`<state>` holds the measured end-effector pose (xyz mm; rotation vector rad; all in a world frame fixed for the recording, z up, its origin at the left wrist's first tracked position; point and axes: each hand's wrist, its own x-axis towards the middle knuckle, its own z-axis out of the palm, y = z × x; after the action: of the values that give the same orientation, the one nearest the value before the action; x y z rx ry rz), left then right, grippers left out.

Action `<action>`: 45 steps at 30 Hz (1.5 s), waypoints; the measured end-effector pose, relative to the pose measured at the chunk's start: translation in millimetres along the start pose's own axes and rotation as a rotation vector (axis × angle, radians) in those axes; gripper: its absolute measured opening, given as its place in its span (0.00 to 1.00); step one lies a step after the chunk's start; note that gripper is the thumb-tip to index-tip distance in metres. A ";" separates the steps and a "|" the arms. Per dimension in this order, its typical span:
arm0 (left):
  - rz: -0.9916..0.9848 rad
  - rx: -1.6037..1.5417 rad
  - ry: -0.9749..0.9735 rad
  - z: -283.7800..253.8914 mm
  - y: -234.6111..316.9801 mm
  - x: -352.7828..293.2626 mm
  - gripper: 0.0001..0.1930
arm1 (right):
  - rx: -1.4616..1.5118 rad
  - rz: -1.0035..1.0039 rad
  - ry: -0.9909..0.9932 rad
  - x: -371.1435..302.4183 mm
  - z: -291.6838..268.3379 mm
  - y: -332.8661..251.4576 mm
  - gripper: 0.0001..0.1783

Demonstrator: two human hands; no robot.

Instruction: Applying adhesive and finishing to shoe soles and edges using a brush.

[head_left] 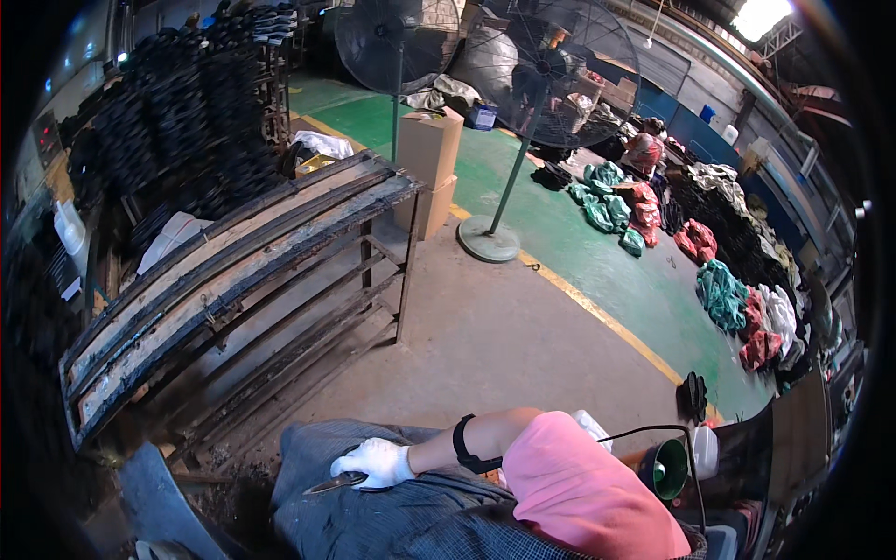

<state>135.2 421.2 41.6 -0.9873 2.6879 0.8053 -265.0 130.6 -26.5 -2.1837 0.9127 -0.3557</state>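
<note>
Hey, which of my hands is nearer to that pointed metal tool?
Right. Your gloved right hand is holding the pointed metal tool; your left hand isn't in view, so its place can't be told.

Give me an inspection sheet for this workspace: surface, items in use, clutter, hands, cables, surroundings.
Surface: metal rack, top stained and worn; grey floor beside it.
Items in use: pointed tool above the dark clothing of the wearer's lap; contact unclear.
Clutter: red and green bundles spread along the far floor, cardboard boxes behind the rack, dark stacks at left, blurred.
Hands: right hand white-gloved, gripping the tool; left hand not in view.
Cables: thin black curved line near a green bowl-shaped object; cord or stalk, cannot tell.
Surroundings: two pedestal fans; yellow line between grey and green flooring.
</note>
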 end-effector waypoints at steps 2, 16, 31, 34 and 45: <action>-0.083 0.033 -0.091 9.9 -1.2 -6.4 0.15 | -0.002 -0.017 0.019 -1.7 -1.7 -5.2 0.22; -0.233 0.046 -0.037 25.2 -0.9 -9.7 0.18 | -0.057 0.004 -0.027 2.3 -4.9 -26.5 0.21; -0.222 0.065 -0.026 26.6 -4.4 -9.2 0.16 | -0.078 -0.006 0.004 1.5 -1.7 -23.2 0.21; -0.226 0.070 -0.016 32.3 -6.4 -9.8 0.16 | -0.078 -0.027 0.019 0.9 -0.1 -20.6 0.22; -0.255 0.051 -0.022 30.1 -6.6 -9.8 0.16 | -0.049 -0.022 0.008 -1.1 -0.5 -21.1 0.23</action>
<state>146.1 438.7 16.7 -1.2670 2.4811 0.6886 -255.4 141.2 -11.0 -2.2406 0.9109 -0.3564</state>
